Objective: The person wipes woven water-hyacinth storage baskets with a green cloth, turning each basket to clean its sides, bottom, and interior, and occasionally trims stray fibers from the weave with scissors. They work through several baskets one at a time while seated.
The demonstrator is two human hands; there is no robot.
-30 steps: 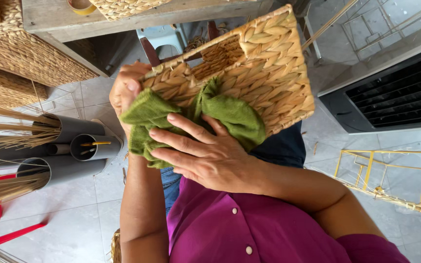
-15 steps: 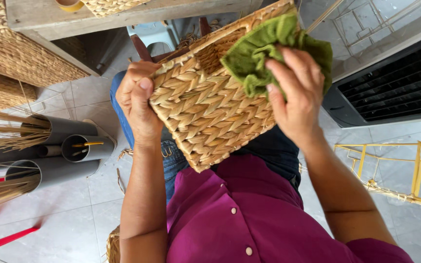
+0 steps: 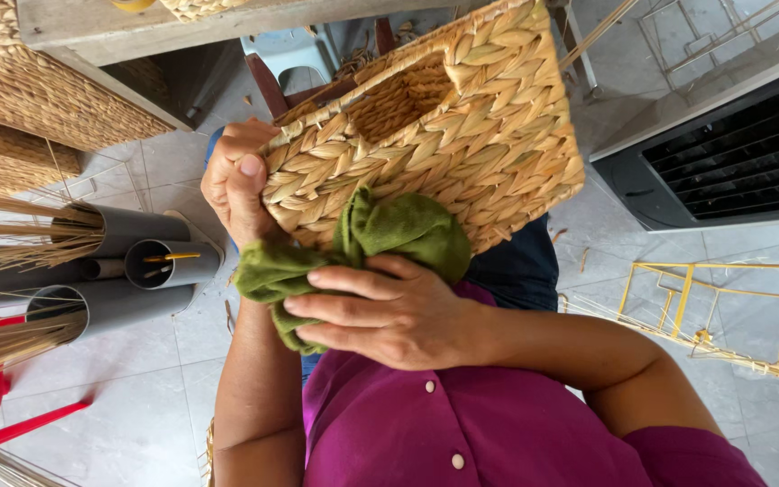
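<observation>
Head view: a woven seagrass basket (image 3: pixel 426 135) is gripped at its rim by the left hand (image 3: pixel 236 185), fingers curled shut around the edge, thumb on the outer weave. A green cloth (image 3: pixel 380 239) is pressed against the basket's lower side by the right hand (image 3: pixel 389 311), fingers half-closed over the bunched fabric. Grey pipe sections (image 3: pixel 119 261) holding reed stalks are seen well apart, beyond the left hand. For wiping to be done well, it is judged that the basket should be kept steady and the cloth drawn along the braids, with the pressure kept light.
</observation>
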